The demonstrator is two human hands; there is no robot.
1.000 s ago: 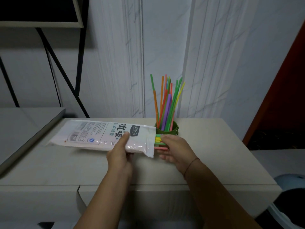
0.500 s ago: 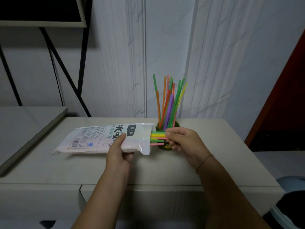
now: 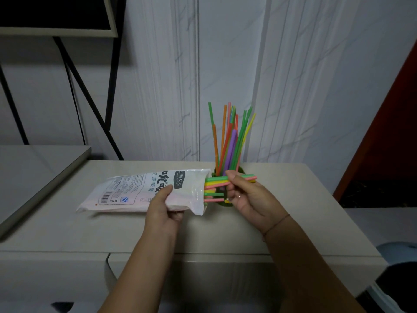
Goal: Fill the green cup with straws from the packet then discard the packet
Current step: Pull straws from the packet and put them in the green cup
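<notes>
1. Packet (image 3: 144,190): left of cup, mouth facing right so contents exit twd cup.
2. L hand (image 3: 164,204): clamps packet nr mouth, steadying it.
3. Straws (image 3: 216,182): partly out.
4. R hand (image 3: 248,197): pinches top bunch for extraction.
5. Green cup (image 3: 242,171): just behind R hand, part-filled.

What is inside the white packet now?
Green, yellow and pink straws stick out of the open end of the packet, a few pinched by the right hand. Its printed plastic hides how many lie deeper inside.

Dim, even indoor light, soft shadows, wide-angle bending at edges, slight softness.
</notes>
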